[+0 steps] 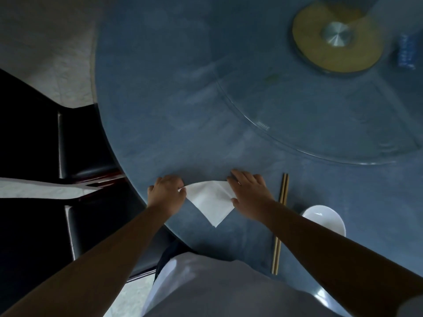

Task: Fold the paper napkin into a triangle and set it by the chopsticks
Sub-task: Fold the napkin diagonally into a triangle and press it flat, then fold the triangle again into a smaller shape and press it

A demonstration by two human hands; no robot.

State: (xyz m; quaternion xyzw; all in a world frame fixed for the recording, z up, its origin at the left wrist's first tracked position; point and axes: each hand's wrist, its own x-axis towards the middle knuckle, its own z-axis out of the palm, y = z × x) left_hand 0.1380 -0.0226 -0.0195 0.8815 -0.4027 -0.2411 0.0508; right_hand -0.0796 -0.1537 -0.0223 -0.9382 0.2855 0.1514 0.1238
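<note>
A white paper napkin (pixel 209 201) lies on the blue round table (pixel 183 110) near its front edge, folded into a triangle with its point toward me. My left hand (pixel 166 193) pinches the napkin's left corner. My right hand (pixel 250 195) lies flat with fingers spread on its right corner, pressing it down. A pair of wooden chopsticks (pixel 281 223) lies to the right of the napkin, partly crossed by my right forearm.
A white bowl (pixel 325 218) sits right of the chopsticks. A glass turntable (pixel 320 124) with a yellow hub (pixel 336 37) covers the table's far right. A blue packet (pixel 406 51) is at the right edge. Black chairs (pixel 80 145) stand to the left.
</note>
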